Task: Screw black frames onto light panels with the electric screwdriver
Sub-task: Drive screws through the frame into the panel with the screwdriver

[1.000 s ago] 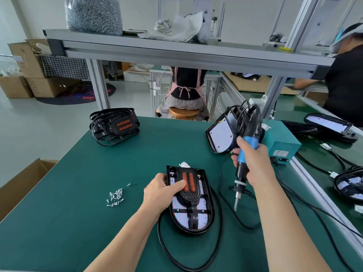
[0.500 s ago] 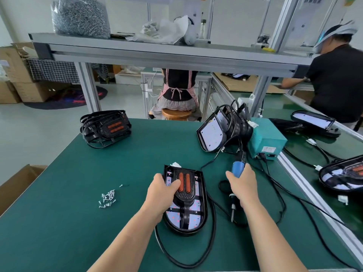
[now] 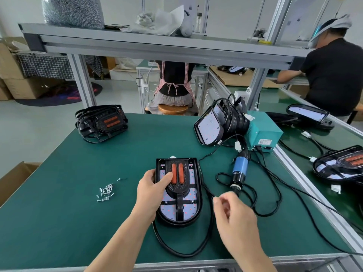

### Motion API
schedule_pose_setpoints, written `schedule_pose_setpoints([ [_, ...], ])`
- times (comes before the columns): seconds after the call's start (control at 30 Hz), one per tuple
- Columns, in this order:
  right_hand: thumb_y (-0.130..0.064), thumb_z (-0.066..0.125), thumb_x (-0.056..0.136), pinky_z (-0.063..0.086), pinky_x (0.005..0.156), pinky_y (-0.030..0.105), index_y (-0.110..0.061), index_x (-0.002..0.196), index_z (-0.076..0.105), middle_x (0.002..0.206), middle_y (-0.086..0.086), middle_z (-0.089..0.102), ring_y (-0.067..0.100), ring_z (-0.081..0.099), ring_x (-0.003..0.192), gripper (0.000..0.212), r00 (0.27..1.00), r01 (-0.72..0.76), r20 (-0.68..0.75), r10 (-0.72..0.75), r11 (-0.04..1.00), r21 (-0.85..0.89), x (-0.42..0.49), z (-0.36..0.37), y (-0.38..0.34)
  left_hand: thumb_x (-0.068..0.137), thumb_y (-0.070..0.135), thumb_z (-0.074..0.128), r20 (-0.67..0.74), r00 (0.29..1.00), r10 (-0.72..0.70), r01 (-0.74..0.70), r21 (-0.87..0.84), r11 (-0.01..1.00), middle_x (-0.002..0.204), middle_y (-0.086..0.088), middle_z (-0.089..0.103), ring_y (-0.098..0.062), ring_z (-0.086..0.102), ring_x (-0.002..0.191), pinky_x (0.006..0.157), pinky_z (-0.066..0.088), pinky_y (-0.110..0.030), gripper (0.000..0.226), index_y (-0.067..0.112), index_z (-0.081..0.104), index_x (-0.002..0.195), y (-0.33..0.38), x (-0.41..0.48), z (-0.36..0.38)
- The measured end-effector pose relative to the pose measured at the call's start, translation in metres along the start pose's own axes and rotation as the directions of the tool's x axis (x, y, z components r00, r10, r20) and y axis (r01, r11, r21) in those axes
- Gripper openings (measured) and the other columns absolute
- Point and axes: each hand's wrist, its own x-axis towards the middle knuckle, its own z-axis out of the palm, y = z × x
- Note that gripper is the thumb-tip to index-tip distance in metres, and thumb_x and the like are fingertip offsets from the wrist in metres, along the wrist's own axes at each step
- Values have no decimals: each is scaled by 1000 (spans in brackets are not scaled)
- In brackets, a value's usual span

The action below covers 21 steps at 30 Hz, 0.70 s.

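Black plastic frame (image 3: 177, 191) sits on a light panel (image 3: 188, 210) at the middle of the green bench mat (image 3: 59, 222). The left hand (image 3: 152, 188) grips its left edge, with the thumb pressed beside the orange strips. The right hand (image 3: 233, 213) hovers just right of the panel, its fingers loosely curled and blurred, with nothing visible in them. The electric screwdriver (image 3: 240, 167) lies on the mat beyond that hand, apart from the frame and among loops of black cable (image 3: 205, 245). Loose screws (image 3: 105, 191) sit in a small heap to the left. The likely trouble is the cable: lifting the tool could snag a loop and drag the panel, shifting the frame off its screw holes if the left grip eases. A driver tip that slips could also mark the exposed LED face, and a knocked screw heap would scatter.
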Motion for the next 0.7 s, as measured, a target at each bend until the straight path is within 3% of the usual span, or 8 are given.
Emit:
schedule_pose_setpoints([
  [0.13,-64,33,96,48,79,37,-25,102,62,81,-6,70,22,65,84,49,972,-105,192,134,982,-155,2,1,-17,89,28,75,40,998,41,-40,-18,999,101,5,78,-17,75,95,93,57,-44,24,19,68,111,-3,-1,-3],
  [0.2,-66,42,96,56,75,36,-22,117,62,91,-3,71,21,69,86,52,917,-304,287,276,951,58,15,3,-24,92,27,72,73,994,82,-80,-27,996,102,3,78,-18,74,96,91,57,-43,17,21,70,108,-5,-2,-5],
  [0.3,-59,67,89,53,55,25,-19,126,57,110,3,69,16,69,81,56,762,-612,515,393,697,373,35,13,-33,95,26,69,106,984,146,-143,-34,989,105,4,77,-15,73,99,89,55,-37,14,24,70,109,-8,-5,-8],
  [0.37,-56,74,86,51,56,26,-23,124,59,112,-1,71,15,67,86,52,726,-618,598,341,705,349,44,22,-37,95,26,68,121,978,168,-165,-36,986,107,5,77,-15,73,101,88,54,-36,16,25,70,111,-10,-6,-9],
  [0.47,-45,76,88,56,90,32,-26,114,70,106,-12,77,10,70,103,33,701,-600,664,260,719,352,52,30,-38,95,21,68,125,979,160,-152,-69,986,108,1,77,-20,73,102,89,55,-39,16,24,70,111,-12,-5,-11],
  [0.5,-39,77,88,54,93,31,-25,112,72,103,-13,78,8,71,103,28,695,-605,677,241,705,370,53,29,-38,95,19,67,129,979,155,-145,-88,986,109,-1,77,-22,73,103,89,55,-40,16,24,71,110,-12,-4,-12],
  [0.63,-5,74,87,55,80,20,-16,115,69,102,-5,79,9,74,97,31,727,-566,671,144,678,468,47,27,-38,97,19,64,133,979,153,-123,-205,971,111,-10,76,-24,73,101,81,58,-33,14,21,74,107,-10,-3,-12],
  [0.7,1,74,86,55,79,18,-13,115,67,103,-4,79,10,74,97,33,766,-545,627,143,662,514,42,26,-36,96,30,62,129,983,131,-90,-284,955,112,-18,74,-28,72,99,84,59,-39,25,13,73,109,-10,-3,-12],
])
